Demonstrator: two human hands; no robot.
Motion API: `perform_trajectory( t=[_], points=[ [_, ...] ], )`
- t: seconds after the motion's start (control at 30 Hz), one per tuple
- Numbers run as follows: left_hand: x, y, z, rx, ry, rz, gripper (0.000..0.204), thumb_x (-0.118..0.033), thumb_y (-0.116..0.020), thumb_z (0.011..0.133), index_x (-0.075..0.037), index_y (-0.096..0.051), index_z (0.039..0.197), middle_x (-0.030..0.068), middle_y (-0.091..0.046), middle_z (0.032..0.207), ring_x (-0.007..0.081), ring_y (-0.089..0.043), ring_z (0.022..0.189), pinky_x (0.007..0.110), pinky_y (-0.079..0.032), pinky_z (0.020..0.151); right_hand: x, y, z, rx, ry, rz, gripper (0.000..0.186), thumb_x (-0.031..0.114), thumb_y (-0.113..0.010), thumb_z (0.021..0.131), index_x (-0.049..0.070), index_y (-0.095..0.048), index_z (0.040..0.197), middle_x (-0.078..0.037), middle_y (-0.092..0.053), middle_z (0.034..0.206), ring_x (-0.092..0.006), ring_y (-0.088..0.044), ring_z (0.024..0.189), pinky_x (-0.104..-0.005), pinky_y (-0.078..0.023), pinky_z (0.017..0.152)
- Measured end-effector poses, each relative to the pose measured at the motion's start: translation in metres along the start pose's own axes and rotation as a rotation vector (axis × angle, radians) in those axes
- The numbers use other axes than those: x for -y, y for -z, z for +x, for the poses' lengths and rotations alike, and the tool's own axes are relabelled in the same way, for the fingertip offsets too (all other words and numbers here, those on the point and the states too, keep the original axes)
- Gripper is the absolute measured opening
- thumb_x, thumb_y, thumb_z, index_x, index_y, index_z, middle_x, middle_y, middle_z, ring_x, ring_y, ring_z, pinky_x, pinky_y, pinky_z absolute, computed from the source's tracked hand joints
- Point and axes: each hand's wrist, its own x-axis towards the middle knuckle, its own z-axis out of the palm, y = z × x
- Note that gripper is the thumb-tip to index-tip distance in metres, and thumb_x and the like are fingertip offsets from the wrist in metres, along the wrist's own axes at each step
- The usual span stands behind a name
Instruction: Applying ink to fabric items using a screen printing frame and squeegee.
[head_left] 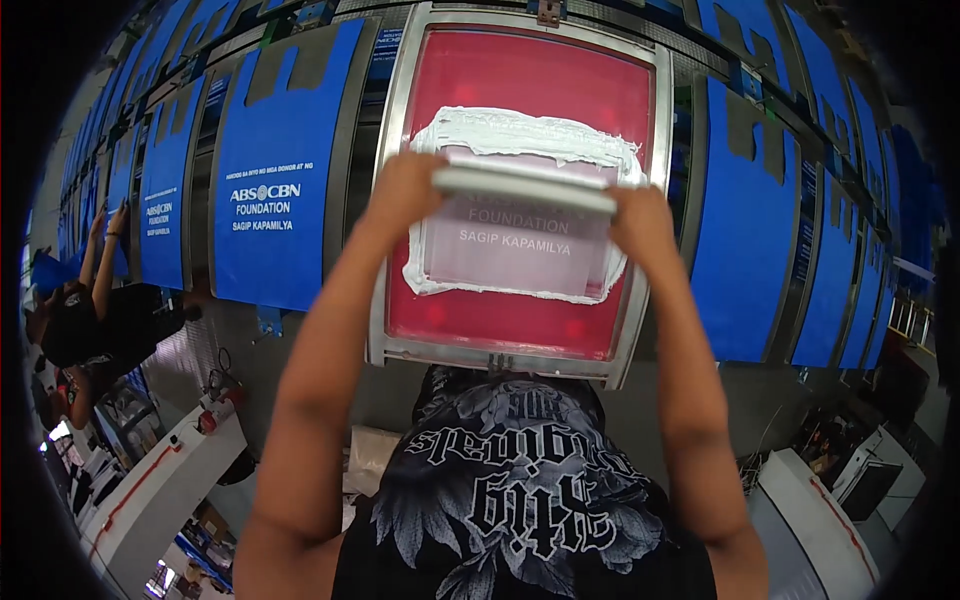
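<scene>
Both my hands grip the ends of a squeegee (525, 189), a pale bar lying across a screen-printing frame (648, 290). My left hand (410, 190) is closed round its left end and my right hand (641, 222) round its right end. Red mesh (530, 75) fills the metal frame. Thick white ink (490, 132) forms a ridge beyond the squeegee and a ragged border round a paler rectangle. White lettering shows through that rectangle on the near side of the bar. The squeegee's lower edge is hidden.
Flat blue bags (275, 170) lie on panels to the left, one with white print. More blue bags (740, 220) without visible print lie at right. At far left, another person (110, 310) reaches toward the bags. White counters (170, 475) stand lower left and lower right.
</scene>
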Motion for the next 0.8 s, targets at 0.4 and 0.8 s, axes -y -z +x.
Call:
perform_trajectory(
  t=[0.4,0.8],
  points=[
    [-0.025,0.064,-0.016,-0.519,-0.040,0.106,0.062,-0.032,-0.074,0.073,-0.004,-0.051,0.124,0.0191,-0.052,0.127,0.0344,-0.049,0.116,0.041,-0.040,0.094,-0.033,0.087,0.095,0.142,0.037,0.254,0.037,0.005,-0.065,0.063,0.005,-0.065,0.100,-0.018,-0.066,0.085,-0.0316,-0.065,0.081,-0.0355,-0.049,0.074],
    [-0.057,-0.158,-0.263,0.755,0.422,-1.107,0.039,-0.037,-0.055,0.093,0.001,-0.065,0.094,0.0025,-0.063,0.074,0.0064,-0.052,0.072,0.025,-0.045,0.068,0.014,0.053,0.119,0.083,0.192,0.070,0.047,0.007,-0.056,0.063,0.004,-0.063,0.110,-0.022,-0.064,0.101,-0.0376,-0.060,0.098,-0.0388,-0.046,0.087]
  ],
)
